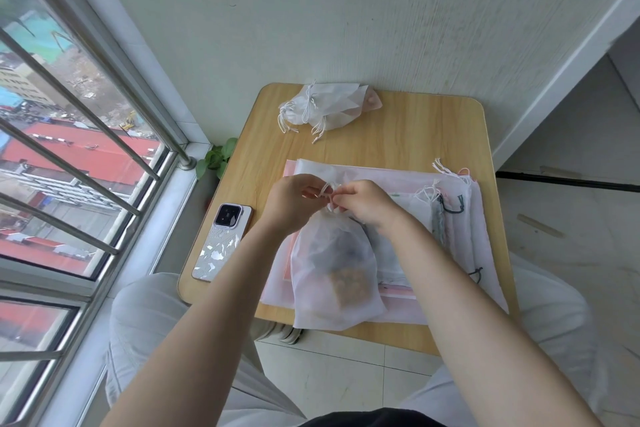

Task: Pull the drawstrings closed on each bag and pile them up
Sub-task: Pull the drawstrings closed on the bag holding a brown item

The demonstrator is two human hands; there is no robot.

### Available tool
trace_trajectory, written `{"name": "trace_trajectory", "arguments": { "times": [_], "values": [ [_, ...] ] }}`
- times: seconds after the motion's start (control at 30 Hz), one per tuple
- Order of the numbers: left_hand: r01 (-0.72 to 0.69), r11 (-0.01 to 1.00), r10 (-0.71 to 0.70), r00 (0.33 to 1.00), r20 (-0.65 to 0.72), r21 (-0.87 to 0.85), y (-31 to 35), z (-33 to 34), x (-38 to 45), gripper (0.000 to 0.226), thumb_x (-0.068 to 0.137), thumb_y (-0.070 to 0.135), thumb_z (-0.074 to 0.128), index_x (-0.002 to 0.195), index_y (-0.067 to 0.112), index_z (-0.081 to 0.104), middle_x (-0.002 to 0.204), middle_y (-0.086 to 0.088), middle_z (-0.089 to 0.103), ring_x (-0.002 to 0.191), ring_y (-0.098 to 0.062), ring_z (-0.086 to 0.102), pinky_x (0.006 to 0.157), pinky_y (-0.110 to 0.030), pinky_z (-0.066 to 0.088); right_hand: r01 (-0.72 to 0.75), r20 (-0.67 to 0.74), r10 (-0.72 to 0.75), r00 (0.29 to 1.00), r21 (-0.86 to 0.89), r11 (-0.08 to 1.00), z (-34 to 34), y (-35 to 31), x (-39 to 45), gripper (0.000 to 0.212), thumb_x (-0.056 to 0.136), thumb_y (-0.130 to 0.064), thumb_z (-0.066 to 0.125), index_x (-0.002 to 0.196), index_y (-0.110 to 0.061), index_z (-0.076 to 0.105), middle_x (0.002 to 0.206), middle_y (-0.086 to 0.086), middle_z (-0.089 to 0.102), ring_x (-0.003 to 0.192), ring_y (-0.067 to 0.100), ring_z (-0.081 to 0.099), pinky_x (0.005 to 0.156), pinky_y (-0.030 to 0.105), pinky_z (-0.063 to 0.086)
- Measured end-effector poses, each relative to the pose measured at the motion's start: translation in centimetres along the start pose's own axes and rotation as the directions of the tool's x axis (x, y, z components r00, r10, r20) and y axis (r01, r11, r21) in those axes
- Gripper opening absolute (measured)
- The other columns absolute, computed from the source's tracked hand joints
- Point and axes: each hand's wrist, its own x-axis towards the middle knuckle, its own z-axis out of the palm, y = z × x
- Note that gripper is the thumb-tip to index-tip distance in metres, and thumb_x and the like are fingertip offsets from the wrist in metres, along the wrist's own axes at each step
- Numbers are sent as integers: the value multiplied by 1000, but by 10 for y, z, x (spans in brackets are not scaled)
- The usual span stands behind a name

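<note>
With your left hand [294,199] and right hand [363,201] both pinching the white drawstrings [329,189] at its gathered neck, the sheer white mesh bag [332,267] over the flat stack looks light and limp, so keep hold of the cords, not the fabric.

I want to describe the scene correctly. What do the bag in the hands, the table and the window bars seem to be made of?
Bag: seemingly thin sheer white fabric, perhaps organza; dark contents show through it.
Table: light wood or wood-look laminate; printed-looking grain, smooth top.
Window bars: probably steel; grey, round, shiny.
</note>
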Motion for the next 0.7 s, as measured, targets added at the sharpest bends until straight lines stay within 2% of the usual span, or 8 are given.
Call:
{"name": "trace_trajectory", "arguments": {
  "times": [0.07,0.13,0.17,0.3,0.4,0.5,0.6,0.7],
  "values": [
    [-22,1000,23,996,-81,13,-1,4,-2,15,78,11,78,82,24,73,78,10,71,73,-4,64,68,-13,47,-30,75,20,997,138,990,4,4,1,10,91,-13,64,89,-9,73,82,4,68,76,13,62,64,18,48],
    [-9,1000,8,988,-151,-9,-3,9,-5,16,77,10,78,81,24,72,75,14,68,70,2,62,64,-7,43,-84,154,36,987,313,946,4,7,1,14,90,-13,68,98,-3,73,94,14,71,86,22,66,84,32,53],
    [-4,1000,0,984,-177,-21,-4,10,-7,17,76,10,78,81,25,71,74,16,67,69,4,61,64,-6,42,-104,185,37,982,365,925,3,9,2,16,89,-13,68,100,-1,72,97,16,71,89,24,67,87,36,53],
    [16,994,-38,978,-204,-109,-8,14,-7,16,78,12,78,78,26,68,76,15,68,74,0,65,68,-12,46,-139,247,45,968,379,915,0,8,1,6,88,-11,69,93,-10,73,89,9,72,83,21,68,79,30,53],
    [113,939,-165,977,-138,-325,-7,15,-7,11,79,11,78,80,20,73,77,11,72,75,-2,67,74,-17,51,-130,203,67,977,316,940,0,7,2,3,88,-10,68,87,-12,70,79,5,69,72,17,64,71,28,50],
    [215,830,-267,963,-28,-515,-7,14,-8,6,82,14,77,84,8,76,79,-1,73,69,-10,61,72,-25,49,-139,137,97,986,344,928,0,4,3,12,89,-8,57,79,-9,63,70,5,62,63,15,56,60,25,44],
    [254,791,-304,953,2,-557,-9,15,-8,11,85,17,75,83,6,74,80,-8,72,68,-13,58,73,-29,48,-182,95,156,983,432,883,-1,1,3,24,89,-7,45,68,-8,56,65,5,61,61,18,57,61,26,43],
    [297,776,-345,938,20,-556,-11,17,-8,14,86,16,74,85,2,74,79,-7,71,71,-15,62,76,-34,52,-96,-4,120,993,585,806,-6,2,5,35,92,-10,46,57,-13,41,61,5,51,63,23,53,63,30,43]
  ]
}}
